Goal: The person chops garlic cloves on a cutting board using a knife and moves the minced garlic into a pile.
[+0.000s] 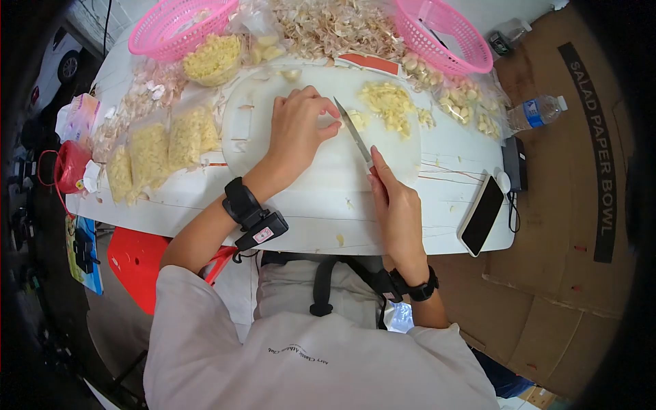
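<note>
My right hand (393, 201) is closed round the handle of a knife (353, 134), whose blade points up and to the left over the white cutting board (256, 154). Left of the blade is my left hand (299, 126), its fingers bent and the thumb and index finger near the knife tip. Whether a small piece sits between those fingertips is too small to tell. Chopped garlic (387, 104) lies in a pile on the board's right part, with a few pieces beside the blade. A single clove (291, 74) rests near the board's top edge.
Bags of chopped garlic (149, 152) lie at the left, bagged cloves (456, 102) at the right. Garlic skins (335, 29) and two pink baskets (164, 42) (471, 58) line the back. A phone (481, 215), a water bottle (536, 113) and cardboard (547, 205) are at the right.
</note>
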Action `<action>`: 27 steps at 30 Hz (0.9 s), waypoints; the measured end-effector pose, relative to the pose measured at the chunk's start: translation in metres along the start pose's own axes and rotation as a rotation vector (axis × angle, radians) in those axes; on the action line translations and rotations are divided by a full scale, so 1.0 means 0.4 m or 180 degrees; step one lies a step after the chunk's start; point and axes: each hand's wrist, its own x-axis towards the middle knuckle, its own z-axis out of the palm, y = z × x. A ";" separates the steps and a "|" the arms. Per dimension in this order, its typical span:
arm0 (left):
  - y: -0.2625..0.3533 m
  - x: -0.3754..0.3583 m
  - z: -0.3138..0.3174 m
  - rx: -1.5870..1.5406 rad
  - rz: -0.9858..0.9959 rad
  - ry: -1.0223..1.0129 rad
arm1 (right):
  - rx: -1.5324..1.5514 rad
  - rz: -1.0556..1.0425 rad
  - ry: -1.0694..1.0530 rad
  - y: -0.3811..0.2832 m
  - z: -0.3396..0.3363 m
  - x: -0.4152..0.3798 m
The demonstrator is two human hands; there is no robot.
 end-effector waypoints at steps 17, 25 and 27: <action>-0.002 0.000 0.003 0.0077 0.0018 -0.0073 | -0.0582 0.0134 -0.0182 -0.018 0.029 -0.004; -0.006 0.002 0.007 0.0106 -0.0058 -0.0061 | 0.0742 0.0286 -0.0189 0.015 0.001 0.021; -0.003 0.003 0.004 0.0103 -0.0064 -0.0061 | 0.0756 0.0415 -0.0284 0.000 -0.017 0.017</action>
